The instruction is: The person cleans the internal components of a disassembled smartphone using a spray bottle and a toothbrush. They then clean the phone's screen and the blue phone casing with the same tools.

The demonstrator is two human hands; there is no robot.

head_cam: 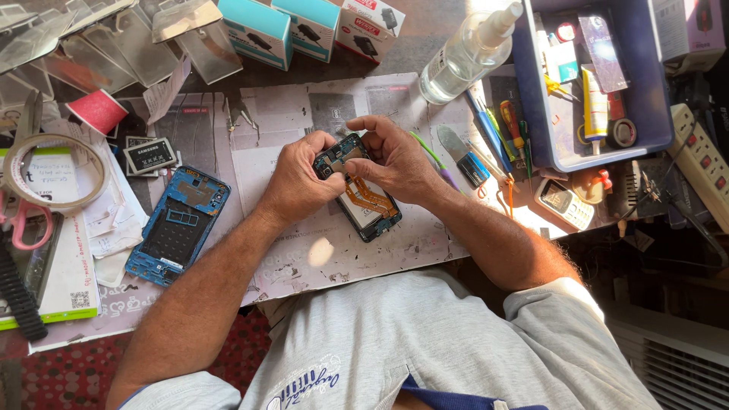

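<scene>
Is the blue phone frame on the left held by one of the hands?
No, the blue phone frame lies alone on the paper, while the left hand and right hand both hold the opened phone.

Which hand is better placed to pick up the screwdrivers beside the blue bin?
Likely the right hand: the screwdrivers lie on its side, close by. The left hand cradles the opened phone from the far side.
</scene>
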